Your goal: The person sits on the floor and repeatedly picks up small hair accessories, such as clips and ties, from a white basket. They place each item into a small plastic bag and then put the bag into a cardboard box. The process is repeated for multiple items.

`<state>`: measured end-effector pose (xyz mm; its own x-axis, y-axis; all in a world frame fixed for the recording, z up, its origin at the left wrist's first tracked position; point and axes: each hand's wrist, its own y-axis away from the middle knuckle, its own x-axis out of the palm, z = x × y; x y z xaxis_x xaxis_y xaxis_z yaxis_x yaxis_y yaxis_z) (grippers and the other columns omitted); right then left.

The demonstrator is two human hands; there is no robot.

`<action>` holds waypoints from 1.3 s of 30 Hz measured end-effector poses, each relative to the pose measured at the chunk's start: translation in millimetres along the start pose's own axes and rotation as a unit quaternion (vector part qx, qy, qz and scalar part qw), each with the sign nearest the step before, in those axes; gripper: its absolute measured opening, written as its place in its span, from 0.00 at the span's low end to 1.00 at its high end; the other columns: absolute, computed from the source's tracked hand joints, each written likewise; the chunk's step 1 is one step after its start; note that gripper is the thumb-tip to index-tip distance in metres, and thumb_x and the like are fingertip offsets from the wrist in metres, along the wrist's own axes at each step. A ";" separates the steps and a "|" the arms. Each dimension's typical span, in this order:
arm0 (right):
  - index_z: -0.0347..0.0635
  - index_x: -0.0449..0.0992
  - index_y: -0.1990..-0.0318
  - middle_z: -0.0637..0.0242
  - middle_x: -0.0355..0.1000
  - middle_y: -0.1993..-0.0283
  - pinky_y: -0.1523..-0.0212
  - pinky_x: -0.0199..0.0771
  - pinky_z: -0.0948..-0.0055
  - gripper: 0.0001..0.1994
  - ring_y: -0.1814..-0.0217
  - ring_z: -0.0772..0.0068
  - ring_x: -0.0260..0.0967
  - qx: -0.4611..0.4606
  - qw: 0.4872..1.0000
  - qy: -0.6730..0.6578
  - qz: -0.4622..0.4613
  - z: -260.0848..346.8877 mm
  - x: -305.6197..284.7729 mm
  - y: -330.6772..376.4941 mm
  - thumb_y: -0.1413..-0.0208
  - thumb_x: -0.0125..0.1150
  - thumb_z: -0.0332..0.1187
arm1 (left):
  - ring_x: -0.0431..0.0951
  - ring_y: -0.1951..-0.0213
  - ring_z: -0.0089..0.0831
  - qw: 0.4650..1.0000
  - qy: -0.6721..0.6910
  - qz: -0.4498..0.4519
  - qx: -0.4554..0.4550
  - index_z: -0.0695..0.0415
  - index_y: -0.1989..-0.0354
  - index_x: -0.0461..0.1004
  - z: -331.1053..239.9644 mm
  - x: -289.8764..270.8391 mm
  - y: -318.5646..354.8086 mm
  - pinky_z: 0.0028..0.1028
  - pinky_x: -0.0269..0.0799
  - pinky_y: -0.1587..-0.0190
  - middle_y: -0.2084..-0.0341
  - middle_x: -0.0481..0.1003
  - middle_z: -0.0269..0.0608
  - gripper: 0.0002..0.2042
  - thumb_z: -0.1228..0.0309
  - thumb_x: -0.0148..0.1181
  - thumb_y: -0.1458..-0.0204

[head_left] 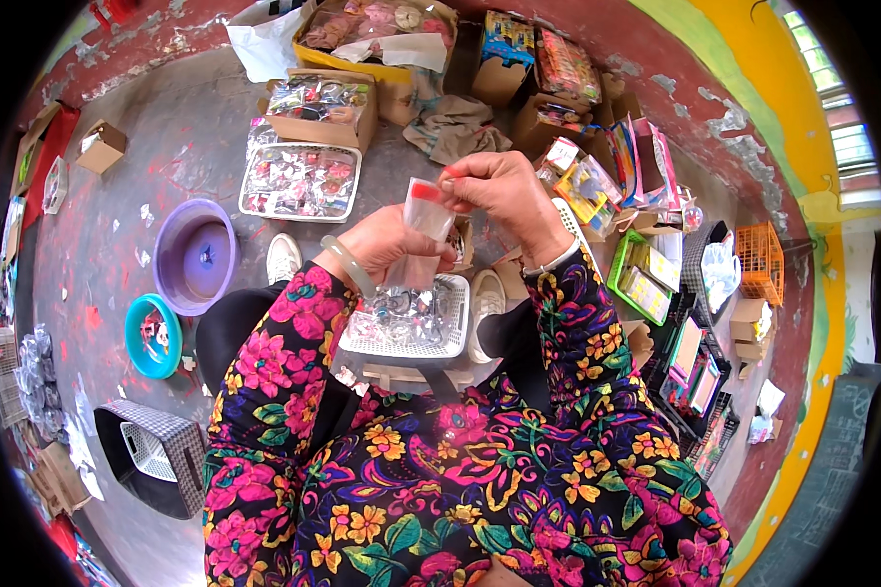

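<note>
My left hand (pixel 392 237) clamped on clear plastic bag (pixel 425 217) with red band near top, thumb across front. My right hand (pixel 504 191) at bag's two o'clock, fingertips together by its upper corner; cannot tell whether they grip it. From bag: white basket (pixel 401 346) of small packets at six o'clock, purple basin (pixel 196 256) at nine, green basket (pixel 638 305) between three and four.
</note>
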<state>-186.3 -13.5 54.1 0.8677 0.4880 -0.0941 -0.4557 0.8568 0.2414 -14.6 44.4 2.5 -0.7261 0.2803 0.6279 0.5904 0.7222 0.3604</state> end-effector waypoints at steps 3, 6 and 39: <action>0.31 0.75 0.67 0.68 0.72 0.74 0.71 0.71 0.83 0.07 0.73 0.81 0.69 -0.034 0.999 0.006 -0.027 -1.8 -6.8 -2.2 0.51 0.57 0.26 | 0.76 0.66 0.33 1.000 -0.012 0.000 -0.012 0.65 0.57 0.64 1.6 -2.7 -1.1 0.29 0.73 0.61 0.71 0.74 0.46 0.16 0.79 0.58 0.56; 0.32 0.75 0.67 0.68 0.72 0.73 0.70 0.70 0.84 0.07 0.73 0.81 0.69 -0.064 0.995 -0.032 -0.067 -6.3 -21.1 -6.6 0.51 0.59 0.28 | 0.76 0.66 0.34 0.999 -0.018 0.008 -0.025 0.66 0.58 0.64 1.1 -1.4 -1.3 0.30 0.73 0.61 0.71 0.74 0.47 0.15 0.79 0.57 0.55; 0.47 0.67 0.79 0.79 0.56 0.88 0.88 0.45 0.82 0.09 0.90 0.84 0.48 0.226 0.855 -0.291 -0.365 -190.6 -197.3 116.1 0.54 0.62 0.31 | 0.72 0.65 0.17 0.967 -0.229 -0.107 0.032 0.57 0.58 0.70 5.7 -15.9 -23.5 0.17 0.66 0.62 0.66 0.74 0.32 0.10 0.68 0.54 0.48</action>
<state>-448.2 21.4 -83.4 0.9003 -0.4268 0.0852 0.2586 0.6820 0.6841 -19.0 26.7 -19.8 -0.9180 0.3594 0.1673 0.3965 0.8279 0.3967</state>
